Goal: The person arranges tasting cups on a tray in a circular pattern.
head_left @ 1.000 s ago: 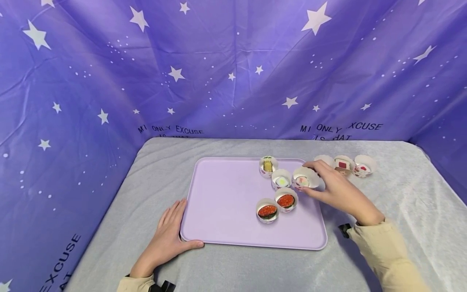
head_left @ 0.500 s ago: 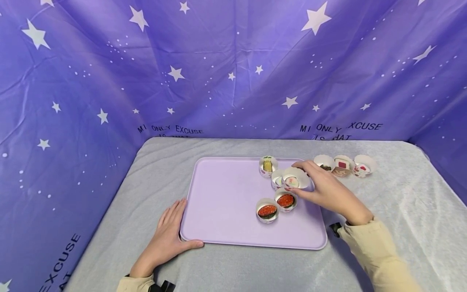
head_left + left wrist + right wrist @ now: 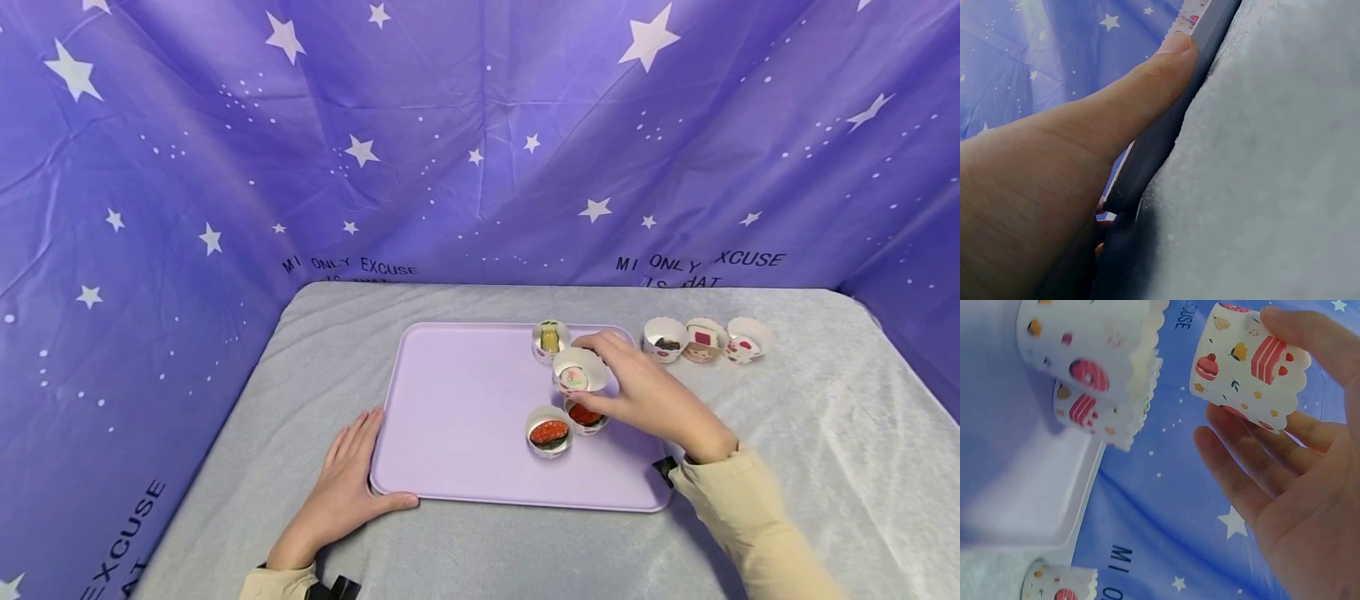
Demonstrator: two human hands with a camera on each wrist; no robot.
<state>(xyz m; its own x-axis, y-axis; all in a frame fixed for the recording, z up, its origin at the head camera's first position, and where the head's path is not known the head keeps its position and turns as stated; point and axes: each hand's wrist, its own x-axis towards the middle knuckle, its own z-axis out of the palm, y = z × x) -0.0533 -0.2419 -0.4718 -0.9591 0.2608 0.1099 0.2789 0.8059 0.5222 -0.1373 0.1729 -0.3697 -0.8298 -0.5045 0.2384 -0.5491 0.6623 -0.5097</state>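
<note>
My right hand (image 3: 648, 392) pinches a white paper baking cup (image 3: 588, 363) by its sides, thumb in front and fingers behind. Inside it lies a pale round piece that looks like a toy sushi roll (image 3: 574, 379). In the right wrist view the held baking cup (image 3: 1250, 369) shows printed cakes and sits apart from the other cups. Below it on the lilac tray (image 3: 457, 400) stand two cups with orange-red roe sushi (image 3: 549, 434). Another cup with a yellow piece (image 3: 551, 340) stands near the far rim. My left hand (image 3: 333, 492) rests against the tray's near left corner, fingers straight.
Beyond the tray's far right corner, three cups stand in a row: one with a dark piece (image 3: 665, 340), one with a red square (image 3: 703, 338), one with red bits (image 3: 747, 340). A grey cloth covers the table (image 3: 840, 400); a purple star curtain (image 3: 480, 200) hangs behind.
My right hand has moved left over the tray with its baking cup, which now hides a cup with a pale green-centred piece. The dark-piece cup has come into view. My left hand stays put.
</note>
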